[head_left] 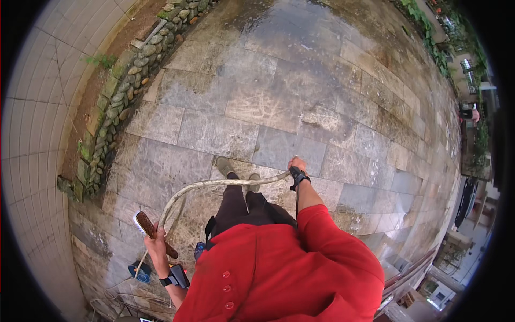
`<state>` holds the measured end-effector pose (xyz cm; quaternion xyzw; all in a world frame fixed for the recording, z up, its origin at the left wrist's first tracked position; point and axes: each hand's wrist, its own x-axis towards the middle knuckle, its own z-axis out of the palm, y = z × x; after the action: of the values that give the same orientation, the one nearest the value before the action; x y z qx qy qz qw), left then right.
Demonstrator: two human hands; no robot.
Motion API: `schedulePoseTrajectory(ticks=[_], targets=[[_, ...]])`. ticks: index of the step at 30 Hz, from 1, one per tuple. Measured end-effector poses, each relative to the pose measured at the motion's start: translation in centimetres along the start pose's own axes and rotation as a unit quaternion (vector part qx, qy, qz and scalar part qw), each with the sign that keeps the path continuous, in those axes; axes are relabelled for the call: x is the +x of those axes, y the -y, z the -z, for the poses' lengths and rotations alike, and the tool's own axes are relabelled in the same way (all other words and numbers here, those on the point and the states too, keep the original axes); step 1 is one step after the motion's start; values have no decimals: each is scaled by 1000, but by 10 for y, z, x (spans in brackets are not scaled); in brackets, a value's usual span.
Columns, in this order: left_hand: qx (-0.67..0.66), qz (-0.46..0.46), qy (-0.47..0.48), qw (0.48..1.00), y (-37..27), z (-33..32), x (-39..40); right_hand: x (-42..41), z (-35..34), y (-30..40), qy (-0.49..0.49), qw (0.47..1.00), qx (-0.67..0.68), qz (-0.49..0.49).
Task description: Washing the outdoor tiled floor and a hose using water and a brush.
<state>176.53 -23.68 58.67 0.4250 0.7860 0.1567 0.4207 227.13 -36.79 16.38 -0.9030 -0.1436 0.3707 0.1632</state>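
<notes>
A pale, dirty hose (217, 182) arcs across in front of my legs from one hand to the other. My right hand (297, 164) is closed around it near its end, straight ahead of me. Low on the left, my left hand (156, 245) grips a brush (146, 225) with a brown wooden back and handle and white bristles facing outward. The hose also passes at the fingers of that hand, then loops back behind. Beneath me are wet stone paving slabs (277, 145), marked with pale scrape lines.
A low edging of stacked stones (120, 94) borders a soil strip beside a tiled wall (36, 120) on the left. A round blue object (139, 272) sits on the paving near thin cords (120, 296). Far right, a person in pink (474, 115) is near plants.
</notes>
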Motion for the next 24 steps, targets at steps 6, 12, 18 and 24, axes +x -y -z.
schedulePoseTrajectory(ticks=[6,12,18,24], targets=[[-10,-2,44,999,-1,-5,11,29,27,13,-53,989,141,-6],[-6,-22,67,997,-12,-3,1,-8,116,176,-13,867,477,-141],[-11,-72,106,992,-5,-1,30,22,164,225,-42,857,512,-34],[-62,-51,55,995,-20,8,49,1,150,292,-22,862,506,-37]])
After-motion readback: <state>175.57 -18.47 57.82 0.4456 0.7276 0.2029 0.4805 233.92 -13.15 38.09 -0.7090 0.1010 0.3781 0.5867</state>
